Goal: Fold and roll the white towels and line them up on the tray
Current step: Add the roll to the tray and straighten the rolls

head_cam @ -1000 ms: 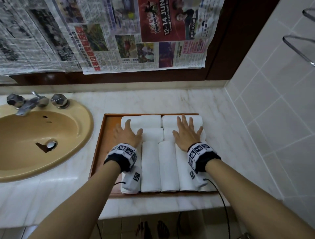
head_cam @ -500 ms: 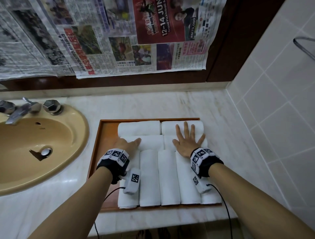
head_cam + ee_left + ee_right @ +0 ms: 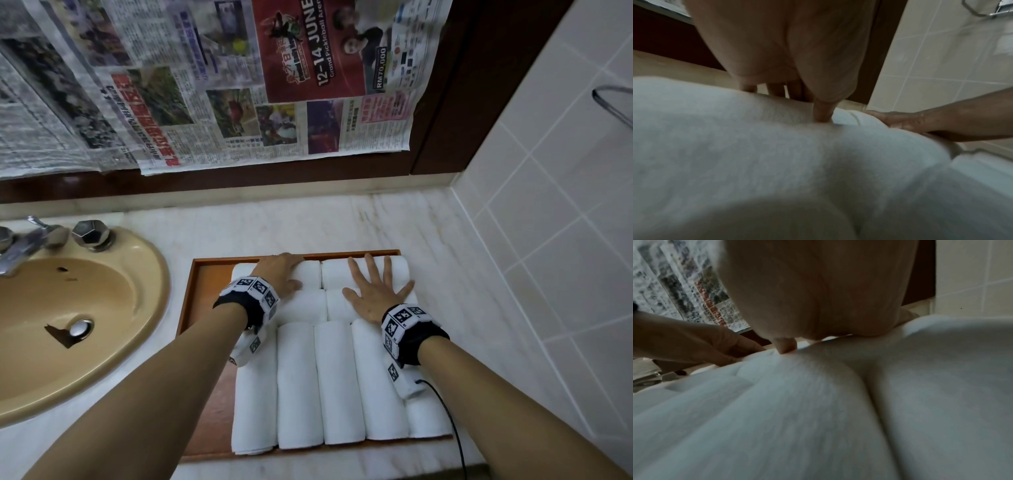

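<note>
9 rolled towels (image 3: pixel 334 383) on 1 tray (image 3: pixel 202 301), 2 hands flat atop

— What's the room like?
— A bathroom. A pale marble worktop (image 3: pixel 342 226) runs to a right-hand wall of white tiles (image 3: pixel 555 240).
— And the back wall?
— Dark wood panelling (image 3: pixel 455 85), with newspaper sheets (image 3: pixel 239 85) hanging over it.
— Anything on the left?
— A tan oval sink (image 3: pixel 85 308) set into the marble, with a chrome tap (image 3: pixel 20 243) and a faceted knob (image 3: pixel 90 234). A metal rail (image 3: pixel 613 102) juts from the tiles. The light is dim.
</note>
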